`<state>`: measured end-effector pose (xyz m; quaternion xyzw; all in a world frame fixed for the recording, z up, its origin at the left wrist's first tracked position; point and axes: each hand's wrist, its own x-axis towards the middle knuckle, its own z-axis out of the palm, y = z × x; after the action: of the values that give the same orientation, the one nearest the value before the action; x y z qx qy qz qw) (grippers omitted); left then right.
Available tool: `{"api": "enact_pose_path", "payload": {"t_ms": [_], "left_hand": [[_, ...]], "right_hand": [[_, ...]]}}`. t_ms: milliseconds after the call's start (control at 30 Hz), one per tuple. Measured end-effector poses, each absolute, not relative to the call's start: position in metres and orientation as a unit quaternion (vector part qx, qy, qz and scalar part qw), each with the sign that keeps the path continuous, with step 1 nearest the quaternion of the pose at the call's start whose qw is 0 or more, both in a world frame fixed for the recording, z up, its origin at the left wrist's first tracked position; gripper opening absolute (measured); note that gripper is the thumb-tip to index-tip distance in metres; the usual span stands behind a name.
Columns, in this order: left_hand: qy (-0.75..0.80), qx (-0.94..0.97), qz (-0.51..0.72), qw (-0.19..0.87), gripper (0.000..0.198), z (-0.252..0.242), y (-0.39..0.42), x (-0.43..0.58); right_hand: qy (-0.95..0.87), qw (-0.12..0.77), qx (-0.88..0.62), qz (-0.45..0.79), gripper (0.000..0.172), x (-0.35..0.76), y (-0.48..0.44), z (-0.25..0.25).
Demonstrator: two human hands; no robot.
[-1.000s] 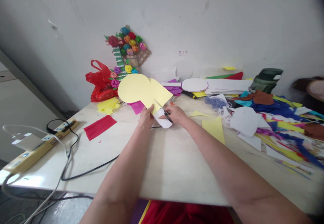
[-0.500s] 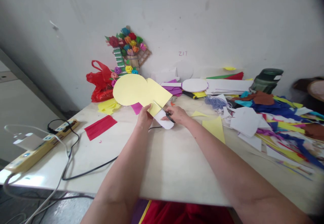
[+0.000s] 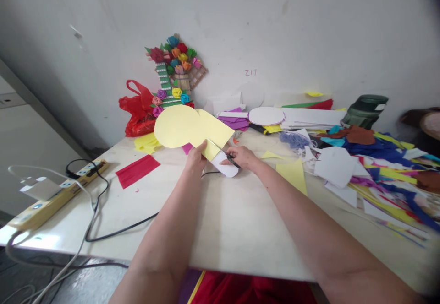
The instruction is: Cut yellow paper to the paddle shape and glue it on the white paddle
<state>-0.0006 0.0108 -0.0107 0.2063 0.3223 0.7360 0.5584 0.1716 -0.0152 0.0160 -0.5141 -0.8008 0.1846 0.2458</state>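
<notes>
Clock centred on the yellow sheet, 12 toward the wall.

Far out at 8: one cream power strip (image 3: 58,198) on the table (image 3: 261,230), one white charger (image 3: 40,188) plugged in; strip markings too small to read. Nearer, also at 8: one red paper piece (image 3: 137,171), lying flat. At 9 to 10: one red plastic bag (image 3: 137,109), looped handle upright. Just below the bag, one crumpled yellow paper (image 3: 147,143). At 11, against the wall: one flower ornament (image 3: 175,70), more than ten coloured blooms, overlapping, exact count not possible.

Centre: yellow sheet (image 3: 182,127), one, raised over the table, rounded lobe toward 9, pointed corner toward 3.

At 6: left hand (image 3: 196,156), pinching the sheet's near edge, thumb on top, fingers mostly hidden; forearm in from 7. At 5: one white piece (image 3: 225,166), rounded end showing from under the sheet. Scissors (image 3: 232,158), one pair, dark handles, a blade lying over the sheet and pointing to 10. At 4: right hand (image 3: 244,157), closed round the handles; forearm in from 4.

At 2, on the wall: handwritten number (image 3: 250,73), reads "217". At 3: one white oval (image 3: 266,116), purple along part of its rim. At 4: two loose yellow pieces (image 3: 292,176), one large, one small. Far 3: one green bottle (image 3: 366,111), dark lid, white label, print illegible. Below the bottle, a scrap heap (image 3: 388,173), many colours, uncountable.
</notes>
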Motion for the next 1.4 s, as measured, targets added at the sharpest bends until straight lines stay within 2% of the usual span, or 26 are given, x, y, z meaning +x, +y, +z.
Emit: {"api": "enact_pose_path", "payload": {"t_ms": [233, 733, 1400], "left_hand": [[0.317, 0.217, 0.736, 0.558, 0.024, -0.0116, 0.0104, 0.0012], [0.303, 0.243, 0.730, 0.562, 0.032, -0.0173, 0.0129, 0.0070], [0.304, 0.237, 0.727, 0.568, 0.030, -0.0166, 0.0119, 0.0072]], "right_hand": [[-0.807, 0.210, -0.532, 0.147, 0.040, 0.1709, -0.0129, 0.0167], [-0.816, 0.192, -0.536, 0.100, 0.043, 0.1705, -0.0100, 0.0181], [-0.797, 0.239, -0.541, 0.125, 0.033, 0.1689, -0.0116, 0.0179]]}}
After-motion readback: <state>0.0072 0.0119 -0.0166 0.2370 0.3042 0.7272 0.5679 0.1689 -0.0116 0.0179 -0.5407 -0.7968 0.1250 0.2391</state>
